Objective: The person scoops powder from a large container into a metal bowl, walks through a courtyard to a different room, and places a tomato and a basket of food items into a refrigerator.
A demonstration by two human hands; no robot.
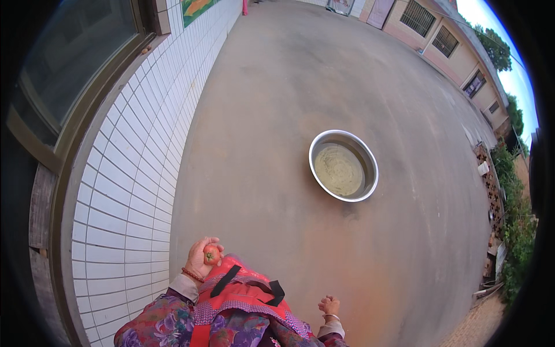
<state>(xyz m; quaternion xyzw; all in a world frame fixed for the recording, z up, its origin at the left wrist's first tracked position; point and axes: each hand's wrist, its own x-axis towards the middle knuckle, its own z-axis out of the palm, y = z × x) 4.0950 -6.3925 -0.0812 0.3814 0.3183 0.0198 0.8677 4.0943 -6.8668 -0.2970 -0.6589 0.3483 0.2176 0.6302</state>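
A red tomato [211, 254], its green stem end turned up, rests in the palm of my left hand [202, 257], with the fingers curled around it. That hand is beside the white tiled wall and wears a beaded bracelet. Lower and to the right, my right hand [329, 305] hangs by my side. Its fingers are loosely curled in, and no object shows in them. Ahead on the concrete ground stands a wide metal basin [370, 185] holding cloudy, yellowish water. Neither hand touches the basin.
A white tiled wall [130, 196] with a framed window [75, 69] runs along my left. Concrete ground [260, 115] stretches ahead to a building [445, 46] with barred windows. Plants [517, 225] and a low brick edging [491, 196] line the right side.
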